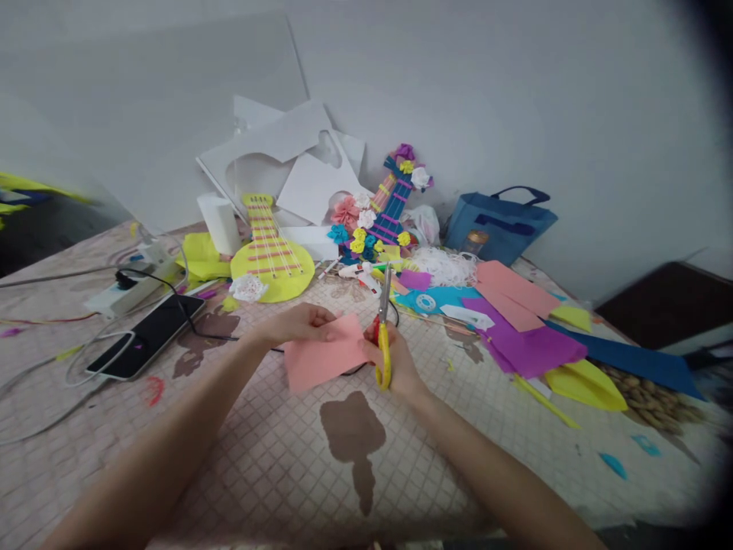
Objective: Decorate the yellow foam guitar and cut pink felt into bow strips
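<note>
A piece of pink paper (321, 359) is held above the table between my two hands. My left hand (302, 324) grips its upper left part, fingers closed on it. The scissors (384, 355), with yellow and red handles, are in my right hand (399, 363), blades pointing up and away. My right thumb also lies by the right edge of the pink paper. Beyond my hands stands a yellow paper guitar (275, 263) with pink bars and white strings. To its right is a blue guitar (395, 206) decorated with paper flowers.
At left lie a phone (150, 336), a power strip (129, 286) and cables. A glue gun (363, 275) rests beyond my hands. Purple paper (532, 347), pink sheets (509, 290) and a pile of nuts (653, 401) lie at right. A blue bag (495, 225) stands by the wall.
</note>
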